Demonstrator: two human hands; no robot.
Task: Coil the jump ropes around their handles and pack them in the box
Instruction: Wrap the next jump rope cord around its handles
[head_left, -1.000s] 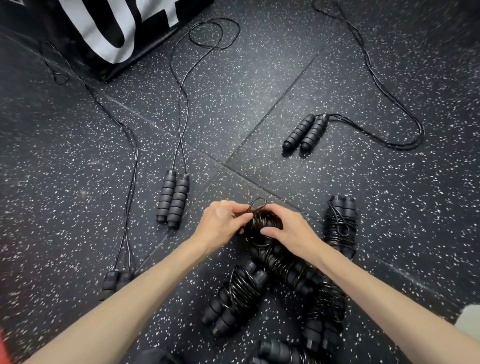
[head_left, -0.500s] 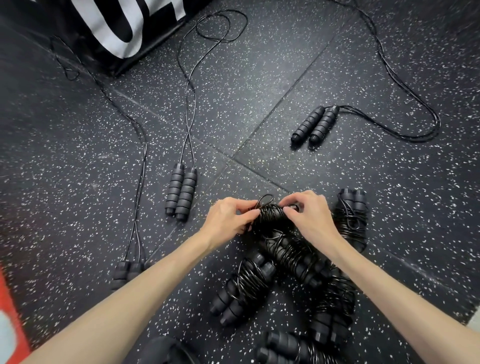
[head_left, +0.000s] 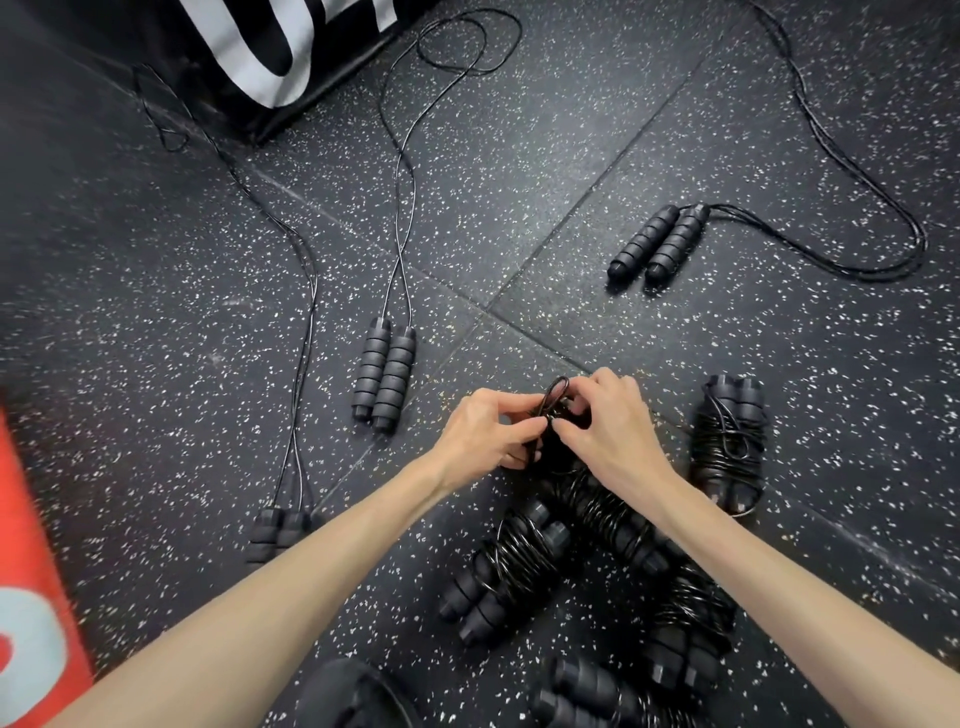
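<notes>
Both hands, left hand and right hand, pinch the rope's end loop (likely tucking it) to lock the coiled bundle.

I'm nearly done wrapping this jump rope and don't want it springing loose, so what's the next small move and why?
Probably tuck the end loop under the wraps and pull it snug. Both the left hand and the right hand pinch it atop the coiled rope, so only the free loop is left to secure.
</notes>
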